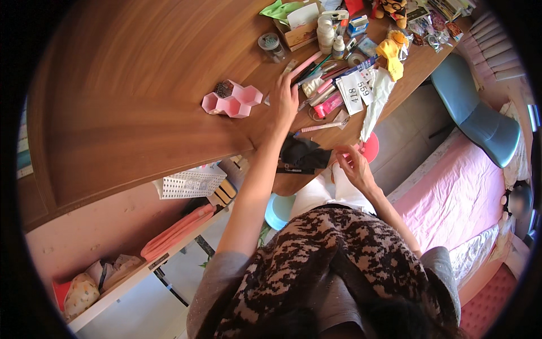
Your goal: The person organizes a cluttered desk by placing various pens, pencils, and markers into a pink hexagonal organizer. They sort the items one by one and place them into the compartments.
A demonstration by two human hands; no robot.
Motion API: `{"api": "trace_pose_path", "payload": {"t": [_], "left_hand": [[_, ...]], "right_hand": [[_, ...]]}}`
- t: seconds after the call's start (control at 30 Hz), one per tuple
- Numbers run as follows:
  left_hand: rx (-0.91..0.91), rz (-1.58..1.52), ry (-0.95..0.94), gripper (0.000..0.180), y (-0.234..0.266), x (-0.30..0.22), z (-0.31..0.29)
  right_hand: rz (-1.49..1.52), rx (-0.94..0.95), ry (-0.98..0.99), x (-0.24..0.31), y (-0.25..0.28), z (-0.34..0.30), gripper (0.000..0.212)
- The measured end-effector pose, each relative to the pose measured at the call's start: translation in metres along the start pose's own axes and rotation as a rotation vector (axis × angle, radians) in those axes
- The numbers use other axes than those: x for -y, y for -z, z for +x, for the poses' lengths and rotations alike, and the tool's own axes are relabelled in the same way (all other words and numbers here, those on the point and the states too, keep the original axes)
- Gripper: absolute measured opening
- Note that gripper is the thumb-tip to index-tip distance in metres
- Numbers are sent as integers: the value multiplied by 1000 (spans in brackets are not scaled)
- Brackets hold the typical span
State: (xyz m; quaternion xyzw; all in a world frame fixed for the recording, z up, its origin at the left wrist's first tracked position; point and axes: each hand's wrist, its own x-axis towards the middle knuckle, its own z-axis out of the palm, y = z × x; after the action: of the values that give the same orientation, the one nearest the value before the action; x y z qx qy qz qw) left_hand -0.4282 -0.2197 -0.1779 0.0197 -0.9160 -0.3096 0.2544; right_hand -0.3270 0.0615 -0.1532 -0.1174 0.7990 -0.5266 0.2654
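My left hand [285, 101] reaches over the wooden desk [141, 90], its fingers stretched out beside the end of a pink pen [306, 64]. I cannot make out whether they touch it. To its left is a pink hexagonal organizer [240, 100] with a dark item in one cell. My right hand [355, 165] hovers at the desk's near edge, fingers loosely bent and apart, with nothing visible in it. Between my hands lies a black cloth-like item [305, 152]. A pink-handled tool [322, 127] and a bright pink packet [329, 105] lie beyond it.
White number cards [351, 93], bottles [326, 34], a clear jar [271, 46] and a yellow plush toy [391, 56] crowd the desk. An open drawer [127, 282] is lower left. A pink bin [371, 148], a blue chair [471, 107] and a bed [451, 192] stand right.
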Motion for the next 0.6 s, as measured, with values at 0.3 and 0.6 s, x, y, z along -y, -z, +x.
{"api": "trace_pose_path", "payload": {"t": [0.3, 0.6], "left_hand": [[208, 330, 37, 18, -33, 55, 48], [554, -402, 130, 20, 83, -122, -71]], "right_hand": [[125, -213, -45, -5, 6, -21, 24], [731, -78, -165, 55, 11, 6, 39]]}}
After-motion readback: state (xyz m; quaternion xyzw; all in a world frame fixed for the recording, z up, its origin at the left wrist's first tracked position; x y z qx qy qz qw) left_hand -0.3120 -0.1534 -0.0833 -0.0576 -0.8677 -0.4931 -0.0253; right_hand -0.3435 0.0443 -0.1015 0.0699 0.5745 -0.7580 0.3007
